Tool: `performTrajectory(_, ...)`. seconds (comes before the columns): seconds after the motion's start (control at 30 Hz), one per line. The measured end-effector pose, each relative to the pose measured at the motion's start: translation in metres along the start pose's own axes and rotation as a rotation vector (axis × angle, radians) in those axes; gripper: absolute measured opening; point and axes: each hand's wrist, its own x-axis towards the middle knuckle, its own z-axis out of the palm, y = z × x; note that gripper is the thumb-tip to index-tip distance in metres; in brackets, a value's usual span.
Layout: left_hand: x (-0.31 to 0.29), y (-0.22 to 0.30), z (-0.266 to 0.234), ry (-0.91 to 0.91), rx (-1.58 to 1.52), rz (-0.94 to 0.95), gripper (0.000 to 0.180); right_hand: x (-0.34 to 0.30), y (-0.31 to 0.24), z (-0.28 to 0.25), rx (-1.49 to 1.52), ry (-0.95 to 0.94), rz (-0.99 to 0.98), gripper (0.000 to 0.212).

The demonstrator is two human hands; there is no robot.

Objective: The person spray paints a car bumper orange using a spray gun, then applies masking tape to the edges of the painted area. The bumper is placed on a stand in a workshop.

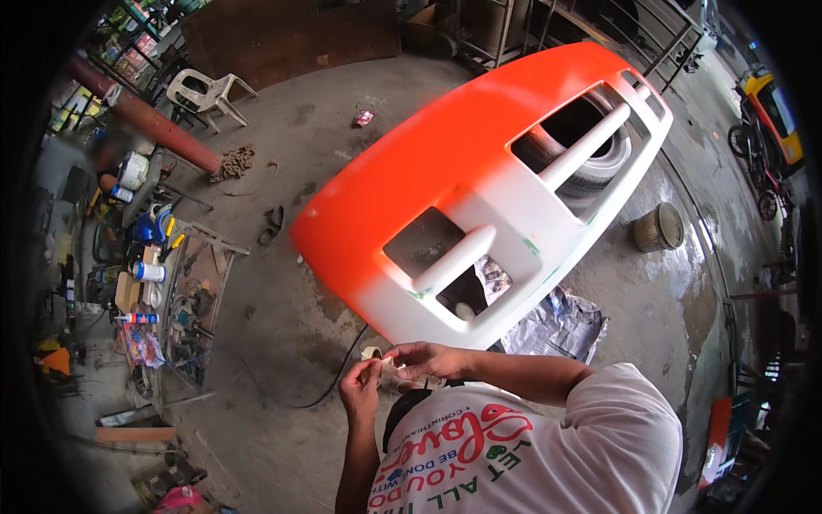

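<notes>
Strip (389, 364), cream, pinched between left hand (360, 385) and right hand (430, 361), fingertips nearly together

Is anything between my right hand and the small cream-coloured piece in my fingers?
Nothing visible: your bare right hand touches the small pale cream piece directly, alongside your bare left hand; its material is unclear.

Over here, soft daylight glares off the wet grey concrete floor (685, 278) to the right; the left is dimmer, with one blurred patch. The large, curved orange-and-white plastic bumper (482, 184) looks bright. Outer edges bend into blackness.
</notes>
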Motion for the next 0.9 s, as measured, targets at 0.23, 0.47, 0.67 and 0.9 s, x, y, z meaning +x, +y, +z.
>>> performTrajectory(0.23,-0.02,-0.039,-0.148,-0.037,-0.107,0.151,0.022,0.097,0.061,0.111,-0.222,0.134,-0.005,0.037)
performTrajectory(0.47,-0.047,-0.067,-0.279,0.102,-0.305,0.034,0.017,0.202,0.135,0.202,-0.231,0.267,0.101,0.02)
performTrajectory(0.67,-0.03,-0.101,-0.357,0.213,-0.31,0.113,0.019,0.272,0.136,0.238,-0.439,0.177,0.141,0.023)
performTrajectory(0.9,0.008,-0.104,-0.431,0.467,-0.247,-0.022,0.021,0.372,0.115,0.252,-0.584,0.116,0.269,0.032)
